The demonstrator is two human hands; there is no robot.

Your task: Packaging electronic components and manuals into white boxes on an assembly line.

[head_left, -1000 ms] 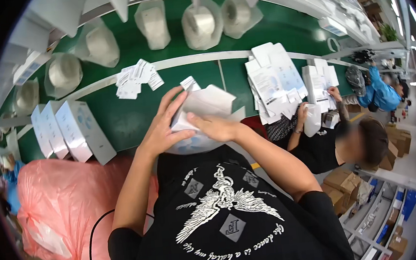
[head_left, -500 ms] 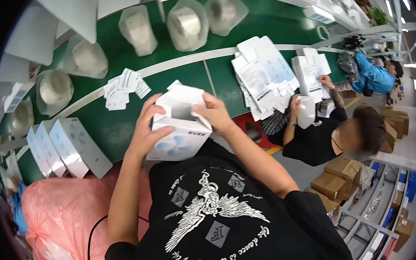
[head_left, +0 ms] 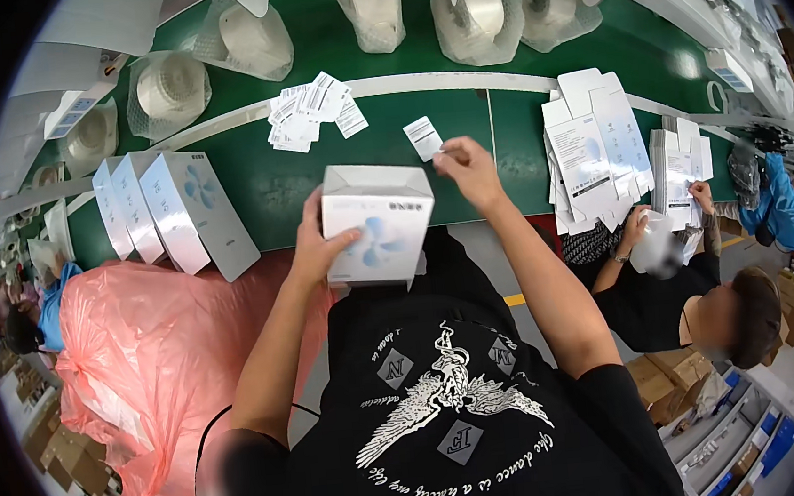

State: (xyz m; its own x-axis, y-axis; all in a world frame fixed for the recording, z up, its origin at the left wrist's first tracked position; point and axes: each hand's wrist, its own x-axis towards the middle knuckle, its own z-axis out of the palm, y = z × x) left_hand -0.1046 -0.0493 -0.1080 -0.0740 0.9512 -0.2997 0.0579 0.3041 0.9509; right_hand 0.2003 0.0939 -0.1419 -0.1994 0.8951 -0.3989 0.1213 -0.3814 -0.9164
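Closed box [head_left: 376,221] at table edge, upright boxes [head_left: 177,211] left, flat cartons [head_left: 596,145] right, wrapped fans [head_left: 480,5] behind.

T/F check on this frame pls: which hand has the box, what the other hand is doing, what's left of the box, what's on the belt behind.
1. The left hand holds a closed white box against the table edge. True.
2. The right hand rests flat on top of the box. False: it is raised beside the box, pinching a small white label.
3. Three white boxes stand in a row to the left of the held box. True.
4. The pink plastic bag lies on the green table. False: it sits below the table edge, at the person's left.
5. Wrapped white round items sit on the belt behind. True.
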